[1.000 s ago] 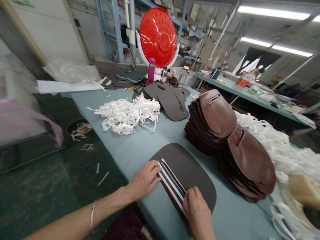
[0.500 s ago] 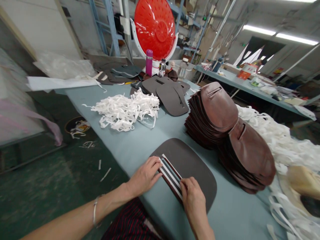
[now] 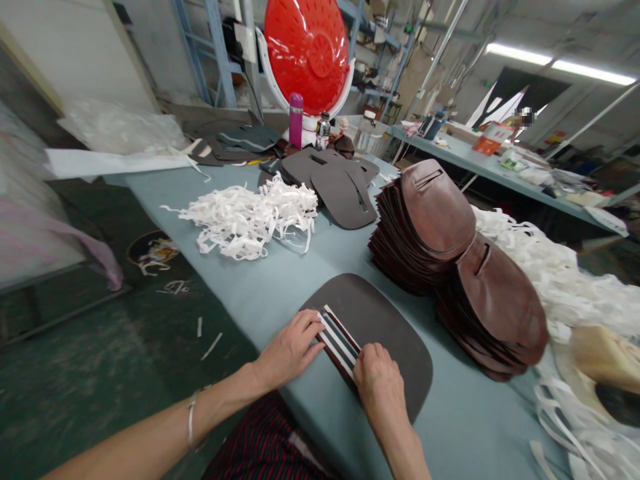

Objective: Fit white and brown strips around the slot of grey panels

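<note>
A dark grey rounded panel (image 3: 383, 320) lies flat on the table before me. Along its near-left side is a long slot framed by brown edging (image 3: 345, 368), with narrow white tape strips (image 3: 336, 352) running lengthwise. My left hand (image 3: 294, 348) rests at the slot's far end, fingers stretched out and pressing down on the edge, thumb apart. At the near end my right hand (image 3: 381, 385) has its fingers curled together over a white strip. It covers that end of the slot, and its fingertips are partly hidden.
Two tall stacks of brown slotted pieces (image 3: 440, 207) stand to the right. A heap of white strips (image 3: 250, 220) lies at the far left, more white strips (image 3: 540, 253) at the right. Grey slotted panels (image 3: 345, 193), a purple bottle (image 3: 295, 123) and a red fan (image 3: 313, 53) are behind.
My right hand has shifted slightly up and left along the slot, covering more of the strips' near end. My left hand keeps its place at the far end.
</note>
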`<state>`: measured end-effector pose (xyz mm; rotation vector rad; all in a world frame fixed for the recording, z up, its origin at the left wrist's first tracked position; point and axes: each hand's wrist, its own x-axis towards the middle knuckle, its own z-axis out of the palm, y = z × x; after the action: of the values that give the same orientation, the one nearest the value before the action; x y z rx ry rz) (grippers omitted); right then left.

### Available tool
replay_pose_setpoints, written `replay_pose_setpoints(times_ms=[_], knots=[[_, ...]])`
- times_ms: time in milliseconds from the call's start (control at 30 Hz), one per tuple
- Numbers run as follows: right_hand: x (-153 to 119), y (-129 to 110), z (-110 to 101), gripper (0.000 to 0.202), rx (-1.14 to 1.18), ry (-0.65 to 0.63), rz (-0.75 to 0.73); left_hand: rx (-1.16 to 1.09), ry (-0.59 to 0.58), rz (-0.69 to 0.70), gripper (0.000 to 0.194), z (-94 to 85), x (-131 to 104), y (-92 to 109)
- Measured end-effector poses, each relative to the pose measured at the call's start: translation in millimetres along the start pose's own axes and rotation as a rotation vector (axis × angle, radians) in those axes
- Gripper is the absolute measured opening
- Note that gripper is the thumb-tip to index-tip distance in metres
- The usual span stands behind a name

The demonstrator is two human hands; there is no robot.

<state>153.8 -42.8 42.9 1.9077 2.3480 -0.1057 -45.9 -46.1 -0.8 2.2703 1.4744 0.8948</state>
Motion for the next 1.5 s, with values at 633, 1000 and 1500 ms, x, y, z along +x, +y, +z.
replay_pose_setpoints(times_ms=[633, 1000, 1500], knots=[[24.1, -53.5, 32.4, 0.025, 0.124, 0.331, -0.278, 0.074, -0.047, 0.047, 0.041, 1.6, 3.5, -0.3], [-87.3, 57.0, 53.5, 0.036, 0.066, 0.392, -0.379, 0.179, -0.041, 0.118, 0.037, 9.4, 2.4, -0.6], [-96.1, 70.0, 56.0, 0.026, 0.422, 0.41, -0.305, 0.134, -0.03, 0.122, 0.031, 14.3, 3.4, -6.6]])
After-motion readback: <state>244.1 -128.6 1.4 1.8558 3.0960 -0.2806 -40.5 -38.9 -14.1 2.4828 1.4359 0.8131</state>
